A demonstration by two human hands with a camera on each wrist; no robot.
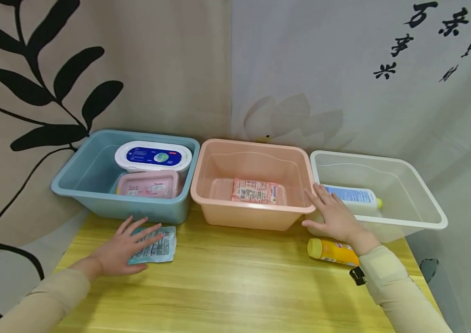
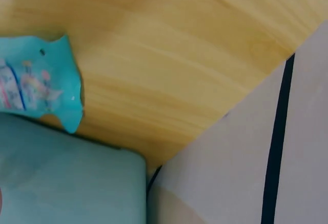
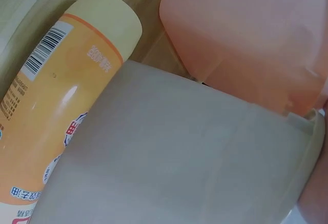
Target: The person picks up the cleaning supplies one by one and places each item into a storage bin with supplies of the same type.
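My left hand (image 1: 119, 253) is spread with straight fingers over a teal packet (image 1: 164, 249), partly hiding it. The packet lies on the table in front of the blue bin (image 1: 135, 209); its wavy end (image 2: 56, 85) shows in the left wrist view. My right hand (image 1: 337, 218), fingers extended, is at the front left corner of the white bin (image 1: 402, 224), its fingertips by the peach bin's (image 1: 244, 219) rim. Below that hand an orange bottle (image 1: 335, 252) with a yellow cap lies on its side, close along the white bin's wall (image 3: 154, 147) in the right wrist view.
The blue bin holds a white lidded tub (image 1: 152, 159) and a pink box (image 1: 149, 185). Inside the peach bin lies a pink packet (image 1: 255, 191). A white bottle (image 1: 354, 196) with a blue label rests in the white bin. Patterned curtains (image 1: 177, 69) hang behind the table (image 1: 227, 286).
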